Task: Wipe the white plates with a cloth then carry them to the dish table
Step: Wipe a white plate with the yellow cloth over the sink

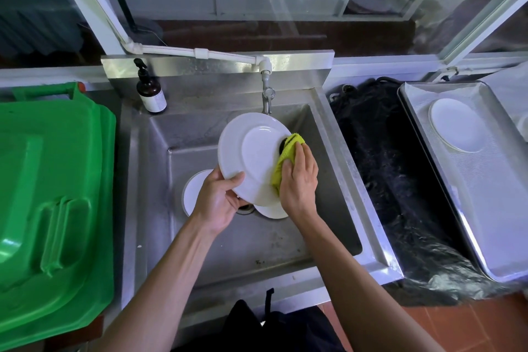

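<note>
White plates are the matter of this task, but I begin with the biggest things around them. At the left of the frame stands a large green bin (54, 180) with its lid closed, near the sink probably so that food rests can go there. In the centre is the steel sink (337, 157), and the work is held over it, I think so that any drips fall into the basin. At the right edge a metal tray (485, 223) lies on a surface; this seems to be the dish table, and one finished plate (457, 124) lies there already. Between sink and tray there is a black plastic bag (400, 180).

The held plate (251, 157) is in the middle of the frame, tilted up over the basin so its face turns to the person. The left hand (220, 197) grips its lower rim, thumb on the face and fingers curled behind, to keep it steady against the rubbing. The right hand (298, 180) presses a yellow cloth (285, 157) on the right rim, fingers bent over the cloth and holding it.

Under the hands, two more plates wait on the sink floor: one left plate (194, 191) and one lower plate (271, 211), each partly hidden. So I judge the task is about midway.

At upper left of the sink stands a brown pump bottle (151, 94), close for soap.
</note>
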Motion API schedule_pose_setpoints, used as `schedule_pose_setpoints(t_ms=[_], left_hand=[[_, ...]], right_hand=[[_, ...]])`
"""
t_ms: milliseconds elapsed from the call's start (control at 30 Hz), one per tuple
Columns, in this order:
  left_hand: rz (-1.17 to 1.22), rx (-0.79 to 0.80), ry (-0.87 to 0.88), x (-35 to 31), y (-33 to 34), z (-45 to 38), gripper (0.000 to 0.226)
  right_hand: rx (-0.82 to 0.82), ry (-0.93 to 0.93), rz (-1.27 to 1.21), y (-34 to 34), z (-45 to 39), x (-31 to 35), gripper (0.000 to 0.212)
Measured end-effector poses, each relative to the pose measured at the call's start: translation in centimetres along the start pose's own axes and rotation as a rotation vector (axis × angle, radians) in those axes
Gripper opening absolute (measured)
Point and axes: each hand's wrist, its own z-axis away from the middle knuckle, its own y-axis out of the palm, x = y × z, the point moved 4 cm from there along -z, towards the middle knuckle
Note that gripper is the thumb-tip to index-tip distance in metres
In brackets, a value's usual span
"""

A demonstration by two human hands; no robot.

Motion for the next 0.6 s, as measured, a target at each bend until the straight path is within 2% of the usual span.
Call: schedule_pose_setpoints(t_ms=[333,433,600], left_hand=[[-0.137,0.054,-0.082,-0.3,-0.2,1.1,0.045],[-0.168,0.067,-0.098,-0.5,-0.5,1.2,0.039],[-0.223,0.092,-0.154,-0.3,-0.7,1.2,0.043]], right_hand=[[0.05,-0.081,0.039,-1.2,-2.7,0.3,0.048],[0.08,-0.145,0.062,-1.3,-3.1,0.8,0.047],[0.108,-0.319,0.1,-0.9,-2.9,2.0,0.051]])
